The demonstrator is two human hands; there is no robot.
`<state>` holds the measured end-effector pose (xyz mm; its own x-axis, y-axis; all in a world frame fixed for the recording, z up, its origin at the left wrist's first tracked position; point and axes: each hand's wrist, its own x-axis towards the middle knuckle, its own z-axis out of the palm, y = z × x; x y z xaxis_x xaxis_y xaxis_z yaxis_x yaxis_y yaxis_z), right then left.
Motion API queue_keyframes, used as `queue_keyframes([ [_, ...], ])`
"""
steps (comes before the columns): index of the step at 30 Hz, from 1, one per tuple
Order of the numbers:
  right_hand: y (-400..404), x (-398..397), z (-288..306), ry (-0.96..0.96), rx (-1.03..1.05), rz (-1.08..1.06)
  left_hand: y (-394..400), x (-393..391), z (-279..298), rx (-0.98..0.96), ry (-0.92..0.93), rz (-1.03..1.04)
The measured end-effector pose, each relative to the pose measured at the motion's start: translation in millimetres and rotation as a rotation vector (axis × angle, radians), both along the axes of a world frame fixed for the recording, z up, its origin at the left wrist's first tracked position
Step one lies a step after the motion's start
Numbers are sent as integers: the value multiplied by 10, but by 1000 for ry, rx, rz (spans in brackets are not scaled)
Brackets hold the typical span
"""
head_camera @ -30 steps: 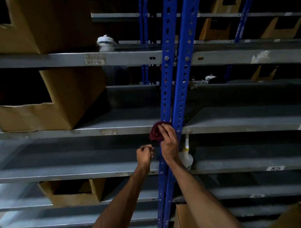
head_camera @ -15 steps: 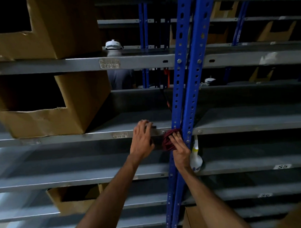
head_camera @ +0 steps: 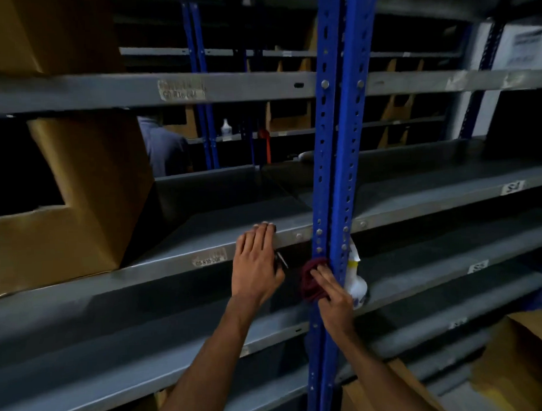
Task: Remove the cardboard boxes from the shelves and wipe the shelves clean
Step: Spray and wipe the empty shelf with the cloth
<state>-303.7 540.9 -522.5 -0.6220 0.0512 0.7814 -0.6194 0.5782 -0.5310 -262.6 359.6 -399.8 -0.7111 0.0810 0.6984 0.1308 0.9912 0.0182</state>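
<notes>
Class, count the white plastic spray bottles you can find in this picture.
2. One white plastic spray bottle hangs beside the blue perforated steel upright, by the right hand; another stands on a far background shelf. Others may be hidden.

Only one view was given, taken from the head and aimed forward and slightly down, close to the shelves. The blue upright was seen near the middle, with both forearms entering from the bottom edge.
</notes>
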Motion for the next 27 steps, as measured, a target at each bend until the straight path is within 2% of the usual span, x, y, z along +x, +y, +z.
queue_keyframes([
  [2, -51, -89, -154, 125, -32, -23, 28, -94, -103, 2, 104, -4],
  [6, -101, -328, 93, 420, -137, 4, 93, -253, -254, 13, 277, 44],
  [8, -104, -430, -6, 511, -179, 5, 91, -291, -308, -4, 345, 50],
  [13, -265, -445, -826, 549, -227, -35, 61, -365, -362, -41, 476, 39],
  [15, -249, -485, -717, 589, -244, -7, 39, -404, -373, -71, 498, 46],
  [18, -211, -561, -142, 637, -326, -30, -33, -429, -390, -124, 524, 25],
  [20, -235, -576, 26, 665, -338, -43, -81, -406, -373, -153, 508, 21],
  [22, -286, -572, -198, 676, -317, -43, -96, -352, -355, -159, 476, 6],
  [25, -254, -621, -946, 646, -237, -20, -65, -284, -370, -143, 453, 3],
  [27, -171, -654, -1233, 631, -190, -18, -18, -275, -393, -135, 437, 29],
])
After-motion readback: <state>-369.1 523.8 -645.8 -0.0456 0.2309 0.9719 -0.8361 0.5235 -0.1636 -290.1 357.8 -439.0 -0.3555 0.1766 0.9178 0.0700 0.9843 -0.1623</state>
